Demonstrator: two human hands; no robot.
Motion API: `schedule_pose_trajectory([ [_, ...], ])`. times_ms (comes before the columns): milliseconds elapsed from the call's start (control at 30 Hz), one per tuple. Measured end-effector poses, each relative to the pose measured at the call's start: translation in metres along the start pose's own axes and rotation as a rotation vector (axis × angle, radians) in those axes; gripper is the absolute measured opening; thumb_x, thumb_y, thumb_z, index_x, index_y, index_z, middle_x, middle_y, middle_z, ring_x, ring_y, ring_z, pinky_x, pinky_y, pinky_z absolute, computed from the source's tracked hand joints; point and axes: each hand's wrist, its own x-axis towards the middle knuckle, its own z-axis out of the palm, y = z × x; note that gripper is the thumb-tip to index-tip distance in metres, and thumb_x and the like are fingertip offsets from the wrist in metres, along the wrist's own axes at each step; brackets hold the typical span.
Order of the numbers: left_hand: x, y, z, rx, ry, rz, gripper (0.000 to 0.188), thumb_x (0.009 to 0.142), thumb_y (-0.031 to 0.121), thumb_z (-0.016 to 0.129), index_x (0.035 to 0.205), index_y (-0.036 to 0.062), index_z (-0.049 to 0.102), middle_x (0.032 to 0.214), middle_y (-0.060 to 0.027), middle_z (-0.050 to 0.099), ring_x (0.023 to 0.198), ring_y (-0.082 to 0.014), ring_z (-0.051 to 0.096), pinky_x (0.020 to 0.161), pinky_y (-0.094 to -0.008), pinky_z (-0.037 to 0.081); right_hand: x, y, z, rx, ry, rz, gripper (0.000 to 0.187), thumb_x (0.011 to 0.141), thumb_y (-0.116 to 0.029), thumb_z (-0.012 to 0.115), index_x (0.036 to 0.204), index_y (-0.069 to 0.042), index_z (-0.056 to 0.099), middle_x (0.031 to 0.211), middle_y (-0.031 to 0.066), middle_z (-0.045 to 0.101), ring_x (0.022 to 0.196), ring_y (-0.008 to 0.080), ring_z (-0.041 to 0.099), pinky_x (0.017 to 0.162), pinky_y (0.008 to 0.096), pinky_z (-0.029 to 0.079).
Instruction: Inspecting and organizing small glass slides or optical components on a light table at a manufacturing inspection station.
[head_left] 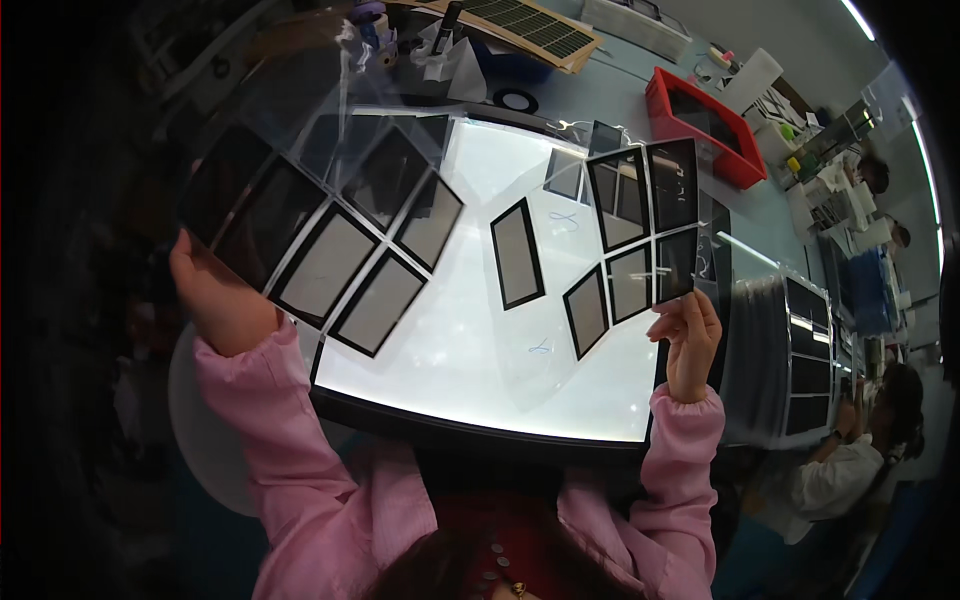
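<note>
My left hand point(228, 300) grips the outer edge of a clear plastic sheet with dark-framed panels point(325, 268), its fingers mostly hidden behind. At the right, my right hand point(688, 340) pinches the lower corner of a group of similar dark-framed panels point(632, 285). Whether both groups belong to one clear sheet, I cannot tell. Both are raised and tilted over a glowing white light table point(480, 400) with a black frame. Between them a single dark-framed panel point(517, 255) shows against the light. Small blue pen marks point(563, 221) show against the bright surface.
Beyond the light table are a black tape roll point(515, 101), crumpled white tissue point(455, 75) and a dark gridded sheet point(525, 28). A red bin point(705, 130) stands at the far right. Another person point(850, 460) sits at the right near more dark-panelled sheets point(808, 355).
</note>
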Motion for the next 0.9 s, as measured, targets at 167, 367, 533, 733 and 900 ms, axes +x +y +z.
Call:
schedule_pose_trajectory([
  [167,0.069,0.021,-0.053,-0.072,0.134,0.107,0.043,0.102,0.034,0.046,0.131,0.0039,0.059,0.135,-0.0123,0.061,0.124,-0.0283,0.055,0.112,-0.0405,0.036,-0.002,-0.01,-0.018,-0.19,0.118,-0.007,0.025,0.106,-0.02,0.049,0.116,-0.001,0.064,0.081,0.0114,0.072,0.057,0.0155,0.066,0.054,0.0264,0.056],
  [367,0.064,0.032,-0.063,-0.075,0.238,0.21,0.044,0.105,0.032,0.046,0.136,0.0019,0.054,0.139,-0.0154,0.057,0.125,-0.0273,0.056,0.117,-0.0373,0.033,0.013,-0.022,0.004,-0.496,0.115,-0.144,0.027,0.104,-0.019,0.052,0.117,0.002,0.064,0.071,0.0073,0.067,0.057,0.0167,0.066,0.056,0.0279,0.057],
  [533,0.073,0.037,-0.105,-0.068,0.18,0.179,0.046,0.102,0.036,0.048,0.136,0.0053,0.057,0.134,-0.0125,0.061,0.121,-0.0287,0.058,0.109,-0.0426,0.041,0.02,-0.054,0.04,-0.589,0.024,-0.281,0.028,0.104,-0.018,0.053,0.119,0.003,0.064,0.069,0.0085,0.067,0.053,0.0177,0.066,0.052,0.0269,0.054],
  [733,0.049,0.051,-0.104,-0.06,0.148,0.307,0.046,0.103,0.034,0.046,0.137,0.0041,0.054,0.132,-0.0147,0.062,0.12,-0.0286,0.06,0.107,-0.0437,0.045,0.038,-0.102,0.145,-0.401,-0.349,-0.419,0.031,0.104,-0.016,0.051,0.127,0.004,0.06,0.08,0.0141,0.071,0.055,0.0195,0.069,0.047,0.0281,0.055],
  [900,0.044,0.071,-0.125,-0.079,0.146,0.369,0.048,0.104,0.036,0.044,0.139,0.0041,0.053,0.135,-0.0138,0.06,0.121,-0.0269,0.059,0.106,-0.0393,0.045,0.082,-0.097,0.266,0.001,-0.64,-0.374,0.034,0.105,-0.019,0.05,0.125,0.006,0.06,0.104,0.0186,0.072,0.073,0.0259,0.075,0.063,0.0321,0.064],
])
